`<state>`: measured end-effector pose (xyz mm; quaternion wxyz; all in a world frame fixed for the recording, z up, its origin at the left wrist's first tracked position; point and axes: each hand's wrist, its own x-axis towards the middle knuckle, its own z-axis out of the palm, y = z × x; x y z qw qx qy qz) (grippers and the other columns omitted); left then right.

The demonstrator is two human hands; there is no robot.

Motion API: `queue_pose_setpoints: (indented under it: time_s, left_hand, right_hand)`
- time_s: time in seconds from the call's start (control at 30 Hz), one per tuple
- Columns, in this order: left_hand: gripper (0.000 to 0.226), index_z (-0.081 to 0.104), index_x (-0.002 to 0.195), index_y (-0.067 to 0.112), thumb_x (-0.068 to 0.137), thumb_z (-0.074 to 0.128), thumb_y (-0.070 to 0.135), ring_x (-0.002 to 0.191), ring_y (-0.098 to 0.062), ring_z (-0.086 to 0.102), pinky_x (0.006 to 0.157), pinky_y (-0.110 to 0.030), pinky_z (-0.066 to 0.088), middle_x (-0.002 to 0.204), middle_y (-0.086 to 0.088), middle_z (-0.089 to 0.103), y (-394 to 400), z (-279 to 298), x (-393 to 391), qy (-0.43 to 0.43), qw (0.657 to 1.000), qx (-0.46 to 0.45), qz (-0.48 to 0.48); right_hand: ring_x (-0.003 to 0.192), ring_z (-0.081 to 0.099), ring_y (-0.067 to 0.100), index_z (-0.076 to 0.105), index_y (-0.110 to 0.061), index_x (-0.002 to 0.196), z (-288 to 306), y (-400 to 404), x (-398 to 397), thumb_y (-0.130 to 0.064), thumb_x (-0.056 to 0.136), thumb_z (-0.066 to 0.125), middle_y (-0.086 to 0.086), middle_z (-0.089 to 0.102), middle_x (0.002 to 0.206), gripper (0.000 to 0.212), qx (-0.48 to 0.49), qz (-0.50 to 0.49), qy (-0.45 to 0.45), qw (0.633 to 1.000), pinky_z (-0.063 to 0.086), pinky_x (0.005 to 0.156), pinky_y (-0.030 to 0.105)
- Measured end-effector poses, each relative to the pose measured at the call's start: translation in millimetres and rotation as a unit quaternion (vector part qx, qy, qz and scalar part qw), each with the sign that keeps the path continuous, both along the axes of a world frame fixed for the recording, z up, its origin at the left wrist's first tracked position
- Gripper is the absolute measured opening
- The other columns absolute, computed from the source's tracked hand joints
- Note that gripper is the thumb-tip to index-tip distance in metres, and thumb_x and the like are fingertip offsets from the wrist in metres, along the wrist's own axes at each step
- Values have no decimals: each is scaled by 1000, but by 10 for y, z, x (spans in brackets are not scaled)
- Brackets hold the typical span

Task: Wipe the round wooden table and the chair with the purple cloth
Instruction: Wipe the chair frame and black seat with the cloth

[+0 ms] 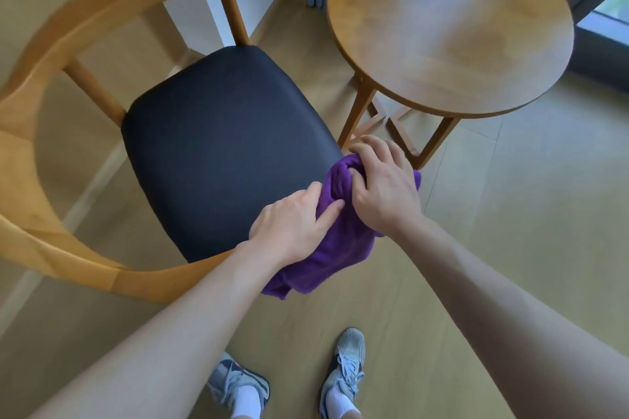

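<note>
Here, both hands, left hand point(292, 224) and right hand point(384, 187), clutch the bunched, deep-purple cloth point(337, 248) in curled fingers at the chair point(218, 146) seat's front corner.

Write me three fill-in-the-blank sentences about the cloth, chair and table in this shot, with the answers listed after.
1. Both hands, the left hand and the right hand, hold the ____ cloth.
2. The chair has a wooden frame and a ____ seat cushion.
3. The top of the wooden table is ____ in shape.

Missing words: purple; black; round
</note>
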<state>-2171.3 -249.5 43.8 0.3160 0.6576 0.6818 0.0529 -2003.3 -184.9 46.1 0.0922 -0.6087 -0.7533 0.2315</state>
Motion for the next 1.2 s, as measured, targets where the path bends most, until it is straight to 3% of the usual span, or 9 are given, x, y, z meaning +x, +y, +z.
queue_pose_setpoints:
  time_s: [0.13, 0.27, 0.37, 0.47, 0.63, 0.77, 0.97, 1.1, 1.2]
  left_hand:
    - [67, 45, 115, 43, 81, 14, 91, 90, -26, 60, 75, -40, 41, 101, 13, 62, -93, 12, -317, 14, 997, -72, -23]
    - [71, 52, 89, 32, 76, 19, 94, 83, -22, 63, 78, -43, 51, 86, 8, 67, -183, 8, -677, -35, 984, -173, -10]
    - [60, 58, 96, 30, 90, 30, 83, 92, -15, 66, 91, -44, 52, 98, 8, 71, -162, 4, -852, -155, 957, -244, -21]
    - [40, 51, 96, 30, 99, 36, 67, 94, -20, 64, 90, -44, 50, 100, 6, 69, 103, -94, -1150, -106, 969, -213, -68]
    - [33, 41, 88, 32, 97, 49, 63, 83, -23, 57, 70, -39, 39, 84, 9, 56, 936, -304, -2017, 2, 986, -145, -76]
    - [31, 49, 121, 32, 96, 63, 43, 113, -22, 52, 91, -44, 48, 118, 6, 54, 1644, -444, -2586, -5, 999, -5, -39]
    - [75, 23, 155, 24, 93, 65, 31, 151, -31, 16, 117, -53, 31, 165, -8, 18, 1940, -848, -3068, 99, 990, -63, -76]
    - [110, -10, 159, 34, 89, 73, 45, 156, -35, -11, 122, -63, 18, 169, -6, -20, 1837, -1173, -3292, 134, 977, -166, -29]
    - [128, -23, 156, 34, 81, 79, 52, 156, -32, -15, 122, -62, 14, 168, -3, -24, 1776, -1359, -3329, 135, 981, -140, -14]
  right_hand:
    - [155, 18, 28, 55, -27, 136, 6, -179, -175, -43, 98, 31, 0, 44, 158, 48, 24, 69, -97, 993, -7, 126, 51]
    - [104, 56, 25, 54, -22, 83, 12, -254, -535, -37, 101, 32, -3, 66, 94, 32, 21, 147, -149, 978, 22, 111, 45]
    - [90, 59, 27, 38, -24, 72, 43, -122, -820, -36, 102, 36, -5, 55, 80, 32, -27, 183, -176, 967, 28, 77, 40]
    - [91, 61, 29, 28, -26, 71, 8, 128, -1039, -34, 105, 36, -8, 39, 75, 36, -95, 159, -145, 972, 28, 72, 38]
    - [95, 58, 34, 37, -20, 78, -143, 707, -1571, -36, 109, 35, -1, 47, 85, 35, -162, 79, -82, 980, 34, 73, 38]
    - [116, 52, 33, 54, -14, 114, -285, 1216, -2049, -30, 105, 47, 6, 55, 115, 20, -75, 18, -53, 996, 40, 95, 45]
    - [141, 33, 38, 37, -19, 148, -719, 1370, -2524, -31, 92, 56, 13, 33, 154, 61, -98, -31, -113, 988, 31, 113, 55]
    - [157, -13, 38, 0, -37, 162, -1217, 1270, -2907, -63, 91, 57, 6, -14, 171, 95, -199, -52, -92, 974, 5, 118, 73]
    - [153, -22, 43, -7, -39, 162, -1554, 1203, -3229, -76, 86, 50, 10, -22, 170, 102, -151, -83, -102, 980, -3, 115, 75]
